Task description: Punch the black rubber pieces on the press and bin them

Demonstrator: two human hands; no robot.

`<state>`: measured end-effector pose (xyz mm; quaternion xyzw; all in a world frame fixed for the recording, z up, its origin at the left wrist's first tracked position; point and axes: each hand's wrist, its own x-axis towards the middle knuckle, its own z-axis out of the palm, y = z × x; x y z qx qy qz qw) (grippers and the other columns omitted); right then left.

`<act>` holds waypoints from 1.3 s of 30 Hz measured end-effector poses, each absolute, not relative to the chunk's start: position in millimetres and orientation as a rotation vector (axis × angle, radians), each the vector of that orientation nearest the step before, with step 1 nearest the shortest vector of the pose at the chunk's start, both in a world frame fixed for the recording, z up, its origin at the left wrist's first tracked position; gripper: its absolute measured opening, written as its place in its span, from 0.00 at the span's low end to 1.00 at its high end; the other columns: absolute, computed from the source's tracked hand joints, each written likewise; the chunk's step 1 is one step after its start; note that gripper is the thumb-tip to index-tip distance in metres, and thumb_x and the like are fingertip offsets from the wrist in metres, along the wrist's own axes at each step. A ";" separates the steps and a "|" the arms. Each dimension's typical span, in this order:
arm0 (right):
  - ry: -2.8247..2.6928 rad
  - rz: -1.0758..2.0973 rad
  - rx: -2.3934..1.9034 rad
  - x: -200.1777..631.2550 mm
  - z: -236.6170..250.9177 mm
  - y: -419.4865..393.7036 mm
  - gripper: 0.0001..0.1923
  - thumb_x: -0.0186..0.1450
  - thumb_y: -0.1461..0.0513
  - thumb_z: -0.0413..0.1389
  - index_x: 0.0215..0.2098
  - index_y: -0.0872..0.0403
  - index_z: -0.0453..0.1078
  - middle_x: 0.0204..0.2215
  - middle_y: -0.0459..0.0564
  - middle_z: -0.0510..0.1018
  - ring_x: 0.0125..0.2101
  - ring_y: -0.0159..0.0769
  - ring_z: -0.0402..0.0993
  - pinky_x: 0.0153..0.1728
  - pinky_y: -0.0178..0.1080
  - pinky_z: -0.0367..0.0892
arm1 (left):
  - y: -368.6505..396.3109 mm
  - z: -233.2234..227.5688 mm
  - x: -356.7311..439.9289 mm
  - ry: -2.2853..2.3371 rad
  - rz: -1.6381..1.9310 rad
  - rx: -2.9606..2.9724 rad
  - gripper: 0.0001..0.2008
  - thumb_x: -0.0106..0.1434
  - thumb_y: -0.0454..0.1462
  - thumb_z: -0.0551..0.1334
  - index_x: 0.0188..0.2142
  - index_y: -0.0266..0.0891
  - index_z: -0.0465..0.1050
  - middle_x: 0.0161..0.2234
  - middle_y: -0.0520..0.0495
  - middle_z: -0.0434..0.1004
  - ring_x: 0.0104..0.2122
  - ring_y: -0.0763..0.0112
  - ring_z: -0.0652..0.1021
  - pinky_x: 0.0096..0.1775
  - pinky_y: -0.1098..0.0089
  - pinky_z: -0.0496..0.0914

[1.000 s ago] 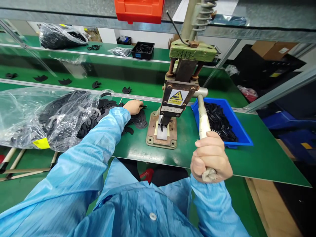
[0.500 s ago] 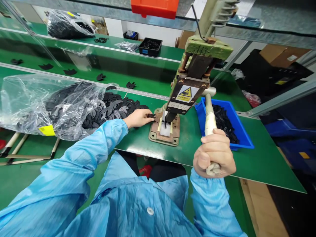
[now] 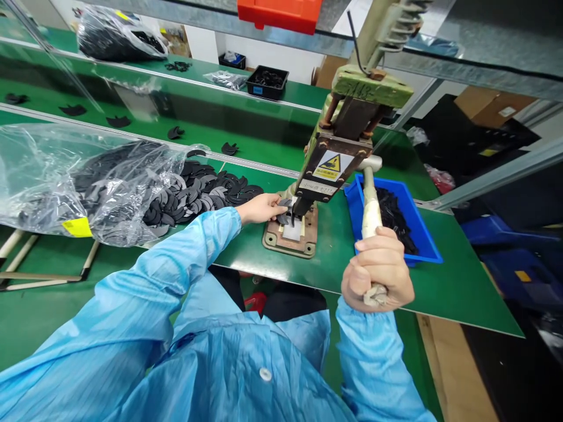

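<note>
Black flat piece [image 3: 285, 211] sits pinched in the left hand [image 3: 263, 208] at the press [image 3: 328, 170] base; right hand [image 3: 377, 274] is wrapped tight around the lever handle [image 3: 370, 211].

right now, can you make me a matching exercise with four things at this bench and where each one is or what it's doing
Things:
1. left hand
2. right hand
3. blue bin
4. plastic bag

Places or states:
A. gripping the press lever
B. far left on the bench, black parts spilling out
C. holding a black part at the press base
D. right of the press, holding black pieces

Pairs: 1-C, 2-A, 3-D, 4-B
</note>
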<state>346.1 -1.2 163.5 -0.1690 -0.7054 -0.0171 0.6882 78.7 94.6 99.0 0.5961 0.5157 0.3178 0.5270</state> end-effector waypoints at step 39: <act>-1.496 -0.056 -0.420 341.0 165.5 -1.9 0.17 0.67 0.58 0.61 0.24 0.49 0.61 0.19 0.38 0.69 0.28 0.35 0.76 0.50 0.58 0.76 | 109.2 97.0 83.8 1.292 0.535 1.014 0.17 0.65 0.42 0.75 0.32 0.38 0.70 0.23 0.48 0.80 0.23 0.70 0.84 0.26 0.76 0.76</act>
